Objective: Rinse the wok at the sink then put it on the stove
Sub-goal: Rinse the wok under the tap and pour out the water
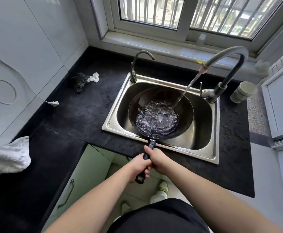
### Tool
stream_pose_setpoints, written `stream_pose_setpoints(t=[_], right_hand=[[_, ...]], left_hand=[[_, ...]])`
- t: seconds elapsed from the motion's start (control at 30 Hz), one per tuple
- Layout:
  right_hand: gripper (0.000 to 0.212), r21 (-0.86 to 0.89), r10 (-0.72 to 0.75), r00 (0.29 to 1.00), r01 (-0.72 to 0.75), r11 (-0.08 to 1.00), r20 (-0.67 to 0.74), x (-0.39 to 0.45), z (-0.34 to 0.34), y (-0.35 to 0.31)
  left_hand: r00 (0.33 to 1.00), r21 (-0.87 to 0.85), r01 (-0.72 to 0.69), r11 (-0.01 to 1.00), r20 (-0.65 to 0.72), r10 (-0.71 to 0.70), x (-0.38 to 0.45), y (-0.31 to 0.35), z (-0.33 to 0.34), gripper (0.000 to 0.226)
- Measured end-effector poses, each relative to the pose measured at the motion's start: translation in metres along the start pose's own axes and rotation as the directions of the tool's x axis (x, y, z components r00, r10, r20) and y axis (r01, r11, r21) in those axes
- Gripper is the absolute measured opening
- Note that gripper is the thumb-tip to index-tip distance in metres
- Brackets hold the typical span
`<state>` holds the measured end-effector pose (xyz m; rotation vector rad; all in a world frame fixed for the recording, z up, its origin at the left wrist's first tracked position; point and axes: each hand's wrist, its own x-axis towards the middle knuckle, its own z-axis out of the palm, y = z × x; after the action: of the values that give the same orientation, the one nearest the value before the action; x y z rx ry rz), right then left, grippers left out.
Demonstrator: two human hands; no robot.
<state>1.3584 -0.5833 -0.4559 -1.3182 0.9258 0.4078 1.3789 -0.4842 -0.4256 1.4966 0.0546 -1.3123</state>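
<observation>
The wok [161, 113] sits inside the sink [114, 125], water pooling in it under the tap [228, 56] stream. Its handle [150, 147] runs back over the sink's near rim toward the person. The right hand [157, 158] grasps it further forward, the left hand [140, 167] nearer the end. Judged: lifting must clear that rim; the counter [80, 115] leftward offers room. No stove is visible.
</observation>
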Motion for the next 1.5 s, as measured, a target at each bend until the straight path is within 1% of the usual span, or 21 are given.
stream_pose_setpoints(t=[0.13,0.23,0.33,0.43,0.5,0.57,0.8,0.93,1.03,1.17,1.3,1.37,1.5], right_hand=[[0.037,0.165,0.047,0.998,-0.051,0.985,0.03,-0.004,-0.007,-0.002],[0.036,0.24,0.053,0.996,-0.067,0.968,0.067,-0.009,-0.01,-0.006],[0.04,0.24,0.044,0.991,-0.074,0.968,0.13,-0.007,-0.012,-0.004],[0.043,0.239,0.032,0.986,-0.07,0.968,0.161,-0.006,-0.013,0.002],[0.042,0.254,0.019,0.985,-0.064,0.965,0.174,-0.007,-0.013,0.005],[0.039,0.264,0.006,0.983,-0.054,0.963,0.181,-0.011,-0.012,0.005],[0.039,0.185,0.041,0.996,-0.054,0.981,0.074,-0.011,0.001,-0.001],[0.039,0.221,0.051,0.997,-0.062,0.973,0.055,-0.014,-0.002,-0.005],[0.038,0.254,0.066,0.997,-0.076,0.964,0.049,-0.015,-0.005,-0.007],[0.041,0.302,0.082,0.985,-0.125,0.945,0.152,-0.015,-0.01,-0.007],[0.043,0.306,0.054,0.975,-0.12,0.944,0.215,-0.016,-0.011,-0.003],[0.045,0.311,0.032,0.973,-0.104,0.945,0.229,-0.016,-0.012,0.0],[0.043,0.297,-0.024,0.975,-0.043,0.954,0.22,-0.017,-0.009,0.006]], left_hand=[[1.0,0.052,0.008,0.999,-0.02,-0.007,0.003,0.008,0.005,0.023],[0.999,0.079,0.013,0.997,-0.048,-0.009,0.005,0.015,0.008,0.02],[0.997,0.153,-0.007,0.988,-0.077,0.019,0.007,0.014,0.01,0.015],[0.993,0.198,-0.032,0.98,-0.102,0.053,0.006,0.007,0.012,0.014],[0.992,0.195,-0.039,0.98,-0.107,0.061,0.004,0.001,0.011,0.018],[0.995,0.145,-0.046,0.988,-0.085,0.059,0.001,-0.005,0.007,0.023],[0.998,0.058,-0.055,0.997,-0.031,0.057,-0.001,-0.007,-0.001,0.023],[0.998,0.064,-0.061,0.996,-0.023,0.063,-0.001,0.0,0.002,0.022],[0.997,0.107,-0.06,0.992,-0.038,0.064,0.002,0.007,0.007,0.017],[0.995,0.164,-0.048,0.985,-0.081,0.062,0.006,0.01,0.012,0.012],[0.99,0.228,-0.042,0.973,-0.123,0.072,0.006,0.006,0.014,0.011],[0.989,0.259,-0.051,0.965,-0.123,0.085,0.005,0.001,0.012,0.014],[0.991,0.258,-0.064,0.964,-0.097,0.091,0.0,-0.008,0.003,0.032]])
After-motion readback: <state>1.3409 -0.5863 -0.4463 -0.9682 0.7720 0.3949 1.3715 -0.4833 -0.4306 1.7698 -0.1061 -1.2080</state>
